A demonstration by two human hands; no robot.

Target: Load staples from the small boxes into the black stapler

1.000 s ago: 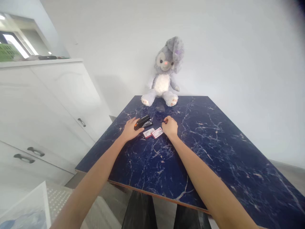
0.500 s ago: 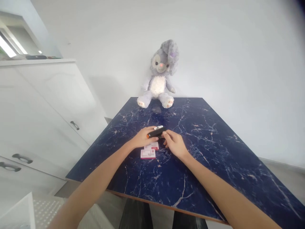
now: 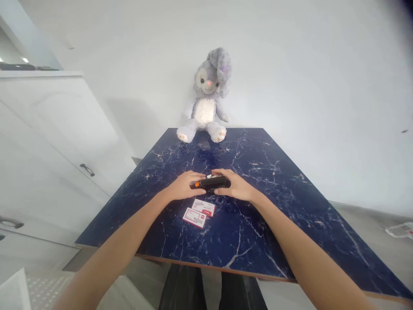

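A black stapler [image 3: 211, 183] with an orange part at its left end lies sideways over the table, between my two hands. My left hand [image 3: 185, 186] grips its left end, thumb on the near side and fingers on the far side. Around the right end are the thumb and fingers of my right hand [image 3: 237, 185]. A small white item [image 3: 210, 175] shows partly behind the stapler; its kind is hidden. Just nearer to me, two small red-and-white boxes with staples pictured on them lie overlapping: the rear box [image 3: 204, 206] and the front box [image 3: 194, 217].
The dark blue marble-patterned table [image 3: 274, 224] reaches to the wall. A grey plush rabbit [image 3: 206, 103] sits at its far edge. White cabinets [image 3: 48, 142] with dark handles stand at the left. A white object [image 3: 400, 230] lies low at the far right, beyond the table.
My right hand has shifted from a pinch near the stapler to a grip around its right end. The stapler now lies more level. My view has turned slightly right, and both boxes appear rotated.
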